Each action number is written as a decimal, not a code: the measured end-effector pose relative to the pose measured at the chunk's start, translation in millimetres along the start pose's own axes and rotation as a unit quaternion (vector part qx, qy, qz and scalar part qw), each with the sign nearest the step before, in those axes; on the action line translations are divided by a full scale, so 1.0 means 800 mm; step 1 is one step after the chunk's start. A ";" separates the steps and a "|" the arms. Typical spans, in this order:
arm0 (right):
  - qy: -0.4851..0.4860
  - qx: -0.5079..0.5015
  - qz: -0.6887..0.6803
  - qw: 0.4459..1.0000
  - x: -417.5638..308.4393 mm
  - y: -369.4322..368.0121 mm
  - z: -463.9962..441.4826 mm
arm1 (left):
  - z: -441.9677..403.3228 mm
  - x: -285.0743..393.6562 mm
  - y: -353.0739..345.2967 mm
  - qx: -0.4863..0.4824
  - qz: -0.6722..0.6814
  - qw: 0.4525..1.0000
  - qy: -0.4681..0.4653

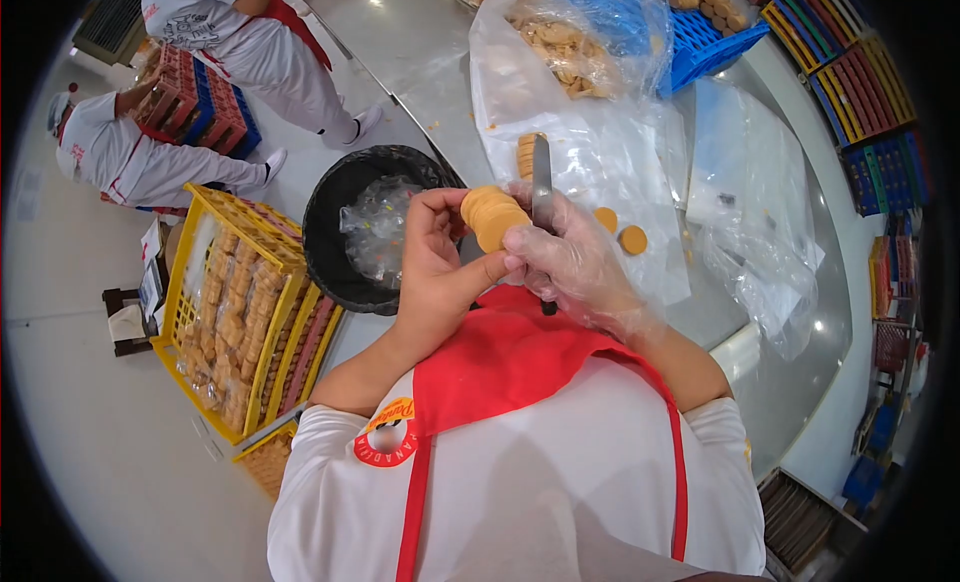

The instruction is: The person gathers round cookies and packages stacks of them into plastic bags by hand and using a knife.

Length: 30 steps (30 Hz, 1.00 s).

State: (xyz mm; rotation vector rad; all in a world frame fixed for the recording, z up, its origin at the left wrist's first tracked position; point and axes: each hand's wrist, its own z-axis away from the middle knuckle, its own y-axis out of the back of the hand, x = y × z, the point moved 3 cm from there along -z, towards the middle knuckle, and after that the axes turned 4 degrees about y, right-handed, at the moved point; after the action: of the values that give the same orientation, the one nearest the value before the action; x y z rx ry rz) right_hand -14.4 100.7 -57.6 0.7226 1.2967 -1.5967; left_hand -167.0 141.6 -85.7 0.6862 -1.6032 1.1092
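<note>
My left hand [436, 267], bare, is closed round a short fanned stack of round golden biscuits [493, 218] in front of my chest. My right hand [575, 250], in a clear plastic glove, grips a knife [542, 177] with its blade pointing away from me and its dark handle end showing below. The right thumb also touches the lowest biscuit of the stack. Just beyond the hands, a row of biscuits [527, 154] stands on white plastic sheeting [585, 167]. Two loose biscuits [632, 240] lie flat to the right of my right hand.
A black-lined bin [325, 232] holding clear wrappers stands left of my hands. Farther left is a yellow crate [185, 312] of packed biscuits. An open bag of biscuits [565, 52] and a blue crate [715, 47] sit at the table's back. Two people work at upper left.
</note>
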 end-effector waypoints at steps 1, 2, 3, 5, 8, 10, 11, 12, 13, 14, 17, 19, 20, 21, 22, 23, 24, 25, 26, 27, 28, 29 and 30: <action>-0.016 -0.004 -0.014 1.000 0.001 0.002 -0.001 | 0.000 0.000 -0.001 0.000 0.004 1.000 0.008; -0.008 0.004 -0.020 1.000 0.000 0.001 -0.001 | 0.000 0.000 -0.002 0.000 0.008 1.000 0.015; 0.001 0.013 -0.027 1.000 -0.003 -0.003 0.000 | 0.000 0.000 -0.002 0.000 0.012 1.000 0.023; 0.010 0.013 -0.035 0.999 -0.008 -0.004 0.001 | -0.002 0.001 0.002 -0.029 -0.002 0.999 0.024; -0.003 -0.014 -0.015 1.000 -0.012 0.001 -0.002 | -0.003 0.009 0.002 -0.062 -0.009 0.998 0.000; -0.034 -0.041 0.031 0.998 -0.014 0.005 -0.002 | -0.004 0.019 0.002 -0.110 -0.053 0.992 -0.024; -0.042 -0.052 0.034 0.997 -0.014 0.006 -0.002 | -0.005 0.025 0.005 -0.149 -0.097 0.984 -0.035; -0.050 -0.063 0.036 0.996 -0.014 0.007 -0.001 | -0.005 0.028 0.006 -0.187 -0.140 0.971 -0.045; -0.058 -0.075 0.038 0.995 -0.015 0.006 0.000 | -0.005 0.029 0.006 -0.195 -0.132 0.971 -0.049; -0.066 -0.060 0.043 0.995 -0.018 0.005 0.002 | -0.005 0.029 0.007 -0.192 -0.133 0.971 -0.057; -0.089 -0.027 0.019 0.996 -0.023 -0.001 0.008 | -0.001 0.028 0.013 -0.172 -0.105 0.977 -0.064; -0.100 -0.022 -0.046 0.994 -0.019 0.000 0.008 | 0.003 0.028 0.016 -0.142 -0.044 0.988 -0.052; -0.083 0.011 -0.056 0.995 -0.020 0.002 0.008 | 0.004 0.028 0.018 -0.123 -0.026 0.990 -0.056; -0.067 0.043 -0.065 0.995 -0.019 0.003 0.012 | 0.005 0.029 0.019 -0.103 -0.008 0.993 -0.061; -0.052 0.073 -0.073 0.993 -0.019 0.005 0.014 | 0.006 0.030 0.022 -0.080 0.011 0.994 -0.066; -0.061 0.055 -0.074 0.994 -0.010 0.010 0.013 | 0.008 0.031 0.026 -0.061 0.011 0.996 -0.070; -0.096 0.040 -0.069 0.992 -0.001 0.010 0.018 | 0.008 0.033 0.031 -0.040 0.011 0.996 -0.076; -0.131 0.024 -0.062 0.989 0.010 0.009 0.030 | 0.009 0.035 0.037 -0.019 0.011 0.996 -0.082; -0.166 0.009 -0.055 0.985 0.020 0.008 0.041 | 0.009 0.036 0.044 0.001 -0.007 0.995 -0.099; -0.166 -0.016 -0.049 0.985 0.026 0.011 0.048 | 0.009 0.036 0.052 0.021 -0.024 0.993 -0.116; -0.166 -0.038 -0.043 0.984 0.031 0.015 0.055 | 0.009 0.035 0.058 0.039 -0.041 0.990 -0.131; -0.166 -0.059 -0.039 0.984 0.033 0.016 0.058 | 0.009 0.033 0.064 0.051 -0.045 0.989 -0.128; -0.105 -0.028 0.070 0.992 0.028 0.017 0.056 | 0.009 0.032 0.070 0.061 -0.050 0.989 -0.124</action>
State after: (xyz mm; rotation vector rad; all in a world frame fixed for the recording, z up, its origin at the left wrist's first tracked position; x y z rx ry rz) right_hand -6.0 51.4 -70.4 0.5811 1.1098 -1.4742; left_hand -225.6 160.3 -79.7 1.0077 -1.6982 1.0865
